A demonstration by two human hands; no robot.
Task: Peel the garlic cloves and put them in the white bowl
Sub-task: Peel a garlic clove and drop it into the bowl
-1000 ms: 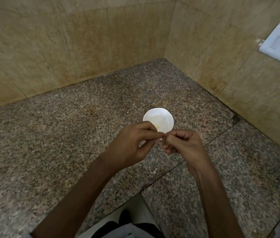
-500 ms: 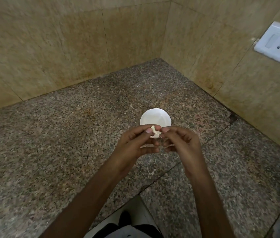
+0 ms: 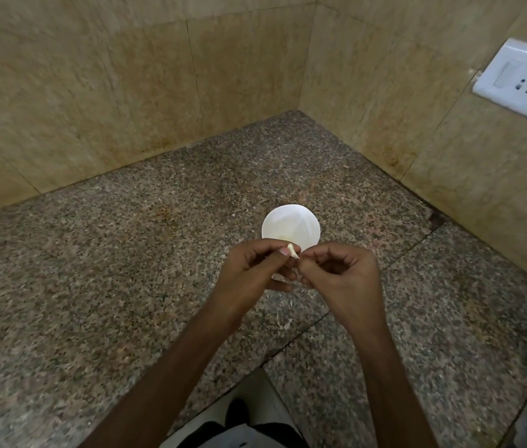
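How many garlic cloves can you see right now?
1: the garlic clove, pinched in the left hand, against the right hand, by the white bowl. Pale bits inside the bowl may be more; too blurred to tell.

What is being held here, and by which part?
A garlic clove: the left hand pinches its lower part, tip showing above; the right hand pinches at that same end.

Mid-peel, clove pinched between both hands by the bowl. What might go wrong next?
The small garlic clove is only pinched between the left hand and right hand; it may slip onto the counter, short of the white bowl. Skin flakes lie on the counter; more could drop into the bowl.
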